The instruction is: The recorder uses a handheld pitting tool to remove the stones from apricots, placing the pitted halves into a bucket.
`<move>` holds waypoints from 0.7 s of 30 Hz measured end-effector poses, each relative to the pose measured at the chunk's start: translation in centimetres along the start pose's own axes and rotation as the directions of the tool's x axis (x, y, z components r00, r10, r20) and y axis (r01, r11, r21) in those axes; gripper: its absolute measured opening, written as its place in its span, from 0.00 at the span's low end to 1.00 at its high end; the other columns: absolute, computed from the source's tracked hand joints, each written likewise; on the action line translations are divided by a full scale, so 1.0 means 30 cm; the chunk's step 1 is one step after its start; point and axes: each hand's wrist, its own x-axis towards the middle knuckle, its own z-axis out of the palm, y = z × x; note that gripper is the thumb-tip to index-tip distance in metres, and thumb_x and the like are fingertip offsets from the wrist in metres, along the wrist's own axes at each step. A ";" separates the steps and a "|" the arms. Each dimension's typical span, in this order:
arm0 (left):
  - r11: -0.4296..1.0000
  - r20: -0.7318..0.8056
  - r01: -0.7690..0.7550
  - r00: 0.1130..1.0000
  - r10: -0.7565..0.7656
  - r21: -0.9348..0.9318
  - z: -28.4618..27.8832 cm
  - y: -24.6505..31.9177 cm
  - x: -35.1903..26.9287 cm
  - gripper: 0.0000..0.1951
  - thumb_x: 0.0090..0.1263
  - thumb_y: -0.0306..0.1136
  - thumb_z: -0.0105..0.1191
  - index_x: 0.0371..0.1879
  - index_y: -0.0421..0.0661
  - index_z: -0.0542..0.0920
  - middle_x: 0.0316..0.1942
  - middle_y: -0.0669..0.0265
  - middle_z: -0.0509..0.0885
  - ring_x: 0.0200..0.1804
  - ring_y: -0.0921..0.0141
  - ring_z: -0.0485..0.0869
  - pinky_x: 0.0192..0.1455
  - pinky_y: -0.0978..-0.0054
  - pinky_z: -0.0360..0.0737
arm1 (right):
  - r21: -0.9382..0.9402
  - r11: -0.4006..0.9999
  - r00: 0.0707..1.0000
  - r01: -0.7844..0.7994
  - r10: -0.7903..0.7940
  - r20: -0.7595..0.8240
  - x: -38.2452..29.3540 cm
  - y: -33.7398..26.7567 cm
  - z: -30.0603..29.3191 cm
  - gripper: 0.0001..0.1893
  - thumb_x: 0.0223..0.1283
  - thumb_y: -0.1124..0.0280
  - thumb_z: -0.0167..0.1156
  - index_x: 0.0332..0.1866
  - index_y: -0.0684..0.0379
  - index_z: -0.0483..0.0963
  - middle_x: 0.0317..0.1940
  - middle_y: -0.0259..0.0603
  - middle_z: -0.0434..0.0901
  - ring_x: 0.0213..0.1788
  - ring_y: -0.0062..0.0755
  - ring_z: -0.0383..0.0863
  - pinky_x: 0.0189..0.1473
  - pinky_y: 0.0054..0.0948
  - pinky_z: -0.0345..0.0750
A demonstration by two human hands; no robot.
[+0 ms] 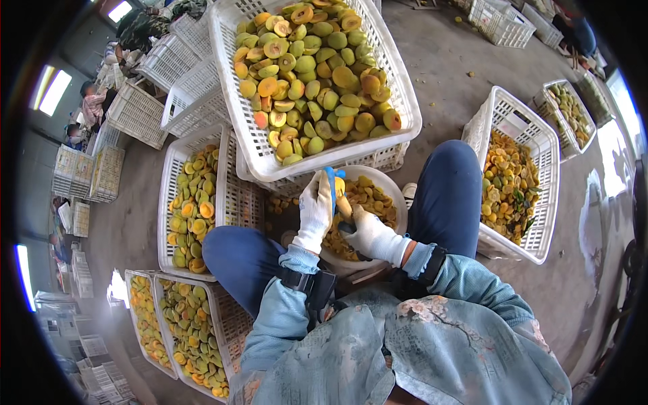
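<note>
In a white knit glove with blue-coated fingers, my left hand (319, 205) holds a small yellow-orange fruit (339, 187). My gloved right hand (365, 228) grips a wooden handle (345, 206) whose upper end meets the fruit; the fingers hide any blade. Both hands are above a round white tub (400, 195) of yellow fruit pieces (372, 200). Just beyond them, a large white plastic crate (324, 167) holds many green and orange fruits (314, 81), several cut open with hollow centres.
On the left stand white crates (164, 243) of fruit halves. To the right, another crate (549, 202) holds yellow scraps and some leaves. My bent knees flank the tub. Stacked crates (136, 109) and other people (92, 106) are farther off at the upper left.
</note>
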 end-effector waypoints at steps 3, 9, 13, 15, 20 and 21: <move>0.998 0.036 -0.054 0.998 0.055 -0.036 -0.005 -0.021 0.005 0.24 0.73 0.50 0.41 0.37 0.38 0.79 0.31 0.66 0.82 0.31 0.76 0.78 0.36 0.79 0.75 | 0.180 0.980 0.988 -0.080 0.054 0.148 -0.001 -0.043 -0.029 0.20 0.59 0.61 0.56 0.45 0.68 0.66 0.27 0.56 0.79 0.33 0.48 0.82 0.33 0.39 0.78; 0.995 0.140 0.094 0.986 -0.089 -0.028 -0.009 0.013 0.023 0.23 0.74 0.46 0.40 0.30 0.38 0.80 0.23 0.67 0.79 0.24 0.77 0.75 0.30 0.79 0.74 | -0.068 0.997 0.997 -0.046 0.050 0.058 -0.022 -0.036 -0.026 0.21 0.58 0.62 0.56 0.48 0.68 0.64 0.29 0.56 0.79 0.34 0.50 0.82 0.35 0.40 0.77; 0.928 0.165 0.290 0.929 -0.332 0.236 -0.046 0.030 0.035 0.26 0.72 0.51 0.41 0.29 0.37 0.80 0.21 0.64 0.80 0.21 0.75 0.75 0.28 0.77 0.74 | -0.178 0.984 0.995 -0.002 0.019 0.096 -0.019 0.006 -0.029 0.20 0.55 0.68 0.54 0.50 0.70 0.63 0.31 0.59 0.79 0.38 0.53 0.81 0.37 0.42 0.77; 0.900 0.163 0.323 0.910 -0.380 0.293 -0.050 0.023 0.037 0.27 0.70 0.53 0.41 0.30 0.37 0.80 0.22 0.62 0.80 0.21 0.74 0.75 0.27 0.75 0.74 | -0.219 0.976 0.995 0.019 0.004 0.102 -0.016 0.018 -0.021 0.18 0.55 0.70 0.53 0.49 0.69 0.63 0.31 0.58 0.79 0.38 0.53 0.81 0.37 0.42 0.77; 0.916 0.049 0.216 0.968 -0.246 0.338 -0.039 -0.006 0.036 0.28 0.70 0.54 0.41 0.26 0.39 0.81 0.19 0.64 0.79 0.19 0.74 0.74 0.22 0.77 0.71 | -0.209 0.978 0.995 0.000 0.021 0.096 -0.001 0.026 -0.004 0.19 0.55 0.72 0.52 0.50 0.70 0.63 0.32 0.58 0.80 0.39 0.53 0.81 0.38 0.42 0.77; 0.929 0.015 0.180 0.981 -0.196 0.322 -0.032 -0.008 0.042 0.27 0.71 0.54 0.41 0.25 0.41 0.82 0.18 0.67 0.79 0.18 0.77 0.74 0.20 0.80 0.70 | -0.192 0.981 0.993 -0.023 0.044 0.108 0.009 0.020 -0.008 0.19 0.55 0.71 0.53 0.50 0.70 0.63 0.34 0.58 0.79 0.40 0.53 0.81 0.39 0.42 0.77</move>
